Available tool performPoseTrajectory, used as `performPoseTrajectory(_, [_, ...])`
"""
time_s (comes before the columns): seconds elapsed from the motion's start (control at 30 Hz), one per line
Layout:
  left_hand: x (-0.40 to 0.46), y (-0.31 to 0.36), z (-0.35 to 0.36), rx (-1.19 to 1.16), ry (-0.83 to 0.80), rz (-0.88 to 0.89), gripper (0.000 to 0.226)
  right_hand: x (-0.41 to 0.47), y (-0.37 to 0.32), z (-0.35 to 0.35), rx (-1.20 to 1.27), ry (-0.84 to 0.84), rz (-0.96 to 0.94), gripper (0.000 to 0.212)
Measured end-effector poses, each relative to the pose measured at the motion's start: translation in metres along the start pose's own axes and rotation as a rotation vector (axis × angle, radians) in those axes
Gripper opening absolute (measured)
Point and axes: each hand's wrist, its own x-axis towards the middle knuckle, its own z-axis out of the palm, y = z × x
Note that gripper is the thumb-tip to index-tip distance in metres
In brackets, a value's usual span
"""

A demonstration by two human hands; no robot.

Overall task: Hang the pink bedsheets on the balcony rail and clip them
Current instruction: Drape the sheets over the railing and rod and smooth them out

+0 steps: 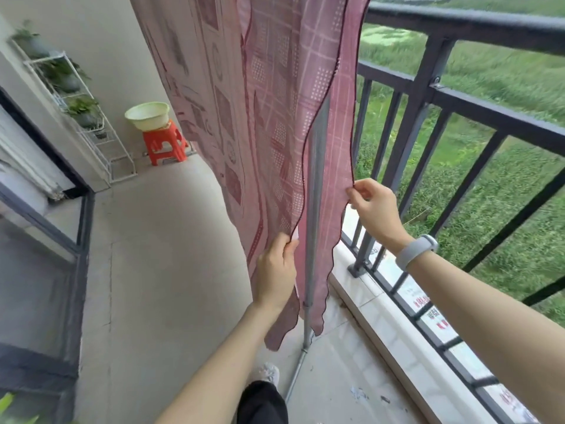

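Observation:
A pink patterned bedsheet hangs down from above the frame, in the middle of the head view; what it hangs from is out of sight. My left hand pinches its nearer dark-trimmed edge low down. My right hand pinches the other edge, further right and higher, close to the black balcony rail. Between the two edges a grey metal pole of a stand shows. No clips are visible.
The rail's black bars run along the right over a white ledge, with green field beyond. A pale green basin sits on an orange stool at the back. A white plant rack lines the left wall by a sliding door.

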Motion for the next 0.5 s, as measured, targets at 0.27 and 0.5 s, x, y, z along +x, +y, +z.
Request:
performPoseTrajectory(0.27, [-0.001,0.016,0.037,-0.092,-0.15,-0.14,0.031,-0.01,0.009,0.0,0.016,0.018,0.014,0.008])
performPoseTrajectory(0.5, [0.021,0.009,0.044,-0.001,-0.271,-0.135,0.035,-0.014,0.017,-0.003,-0.004,0.003,0.013,0.011])
